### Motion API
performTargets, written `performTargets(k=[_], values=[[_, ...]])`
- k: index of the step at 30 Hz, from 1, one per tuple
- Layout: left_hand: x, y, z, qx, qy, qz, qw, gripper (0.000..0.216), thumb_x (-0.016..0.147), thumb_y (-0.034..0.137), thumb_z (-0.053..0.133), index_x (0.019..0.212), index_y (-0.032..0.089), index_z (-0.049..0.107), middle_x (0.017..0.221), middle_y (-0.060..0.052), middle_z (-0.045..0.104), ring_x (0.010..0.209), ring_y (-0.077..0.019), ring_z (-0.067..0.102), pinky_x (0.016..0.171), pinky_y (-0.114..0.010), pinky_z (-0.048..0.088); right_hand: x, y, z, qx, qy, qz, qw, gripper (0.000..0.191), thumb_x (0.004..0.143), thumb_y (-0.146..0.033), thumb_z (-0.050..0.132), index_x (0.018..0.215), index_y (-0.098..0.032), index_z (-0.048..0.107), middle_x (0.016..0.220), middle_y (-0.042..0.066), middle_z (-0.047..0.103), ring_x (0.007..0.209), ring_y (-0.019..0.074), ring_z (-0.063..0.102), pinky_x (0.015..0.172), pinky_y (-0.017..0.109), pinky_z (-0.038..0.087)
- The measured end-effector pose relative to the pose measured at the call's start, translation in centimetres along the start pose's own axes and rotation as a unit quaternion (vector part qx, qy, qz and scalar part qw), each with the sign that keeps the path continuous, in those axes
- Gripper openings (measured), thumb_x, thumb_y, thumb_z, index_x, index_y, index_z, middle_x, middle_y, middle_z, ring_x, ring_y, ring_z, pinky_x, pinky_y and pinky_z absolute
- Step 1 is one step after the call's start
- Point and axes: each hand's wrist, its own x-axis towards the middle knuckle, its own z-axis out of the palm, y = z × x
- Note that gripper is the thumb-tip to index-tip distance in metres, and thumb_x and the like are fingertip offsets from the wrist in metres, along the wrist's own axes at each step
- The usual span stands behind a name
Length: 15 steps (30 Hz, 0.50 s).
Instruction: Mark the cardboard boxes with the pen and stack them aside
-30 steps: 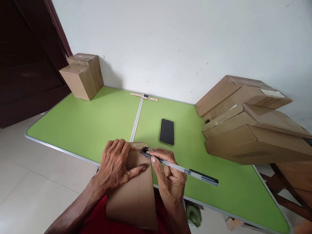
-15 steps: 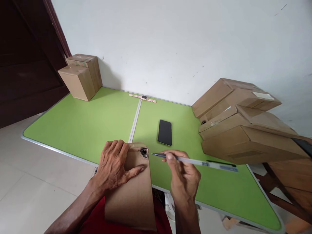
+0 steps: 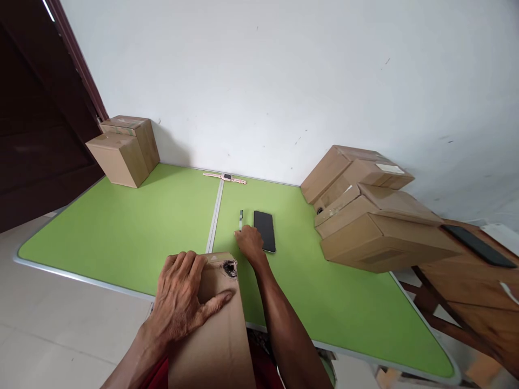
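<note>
My left hand (image 3: 180, 297) grips a cardboard box (image 3: 214, 340) at the table's near edge, its fingers over the upper edge and its thumb along the near face. A torn hole with blackened edges (image 3: 230, 268) shows at the box's upper right corner. My right hand (image 3: 249, 243) is closed round a pen (image 3: 241, 216) low over the green table (image 3: 174, 216). The pen's capped or clip end points toward the wall; its lower part is hidden by the fingers. A black smartphone (image 3: 264, 229) lies just right of that hand.
A pink-strapped watch (image 3: 227, 177) lies by the wall. Two cardboard boxes (image 3: 121, 156) stand at the back left, and several more cartons (image 3: 377, 232) sit at the right. Beyond them a wooden table (image 3: 458, 281) bears a dark flat device (image 3: 476, 246).
My right hand has carried the pen away from the torn corner, forward and left to the table beside the phone. The left hand keeps its grip on the box. The view has shifted.
</note>
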Motion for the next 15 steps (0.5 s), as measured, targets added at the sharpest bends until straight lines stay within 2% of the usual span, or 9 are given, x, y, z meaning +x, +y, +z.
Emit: performTargets(k=[8,11,15], values=[[-0.3,-0.3,0.3,0.001,0.022,0.011,1.000,0.042,0.098,0.062,0.062,0.097,0.020,0.056,0.089,-0.006,0.062,0.083,-0.0284,0.060,0.083,-0.043,0.041,-0.2,-0.2,0.0,-0.016,0.022,0.018,0.999,0.034,0.101,-0.038,0.069,0.129,-0.017,0.067,0.130,0.010,0.069,0.110,0.0250,0.070,0.094,0.047,0.061],[-0.5,-0.4,0.3,-0.003,0.032,0.012,0.999,0.042,0.098,0.062,0.062,0.096,0.020,0.055,0.089,-0.006,0.062,0.082,-0.0278,0.059,0.082,-0.043,0.041,-1.3,1.0,-0.4,-0.012,0.067,0.027,0.997,0.034,0.103,-0.040,0.065,0.130,-0.017,0.065,0.131,0.010,0.068,0.113,0.0255,0.069,0.097,0.047,0.059],[-0.6,-0.5,0.3,-0.001,0.037,0.016,0.999,0.043,0.098,0.063,0.061,0.097,0.020,0.055,0.089,-0.006,0.062,0.082,-0.0281,0.060,0.083,-0.044,0.041,-2.2,3.1,-0.7,-0.007,0.144,0.080,0.986,0.058,0.103,-0.040,0.064,0.147,-0.004,0.050,0.151,0.028,0.051,0.142,0.0399,0.048,0.108,0.055,0.048]])
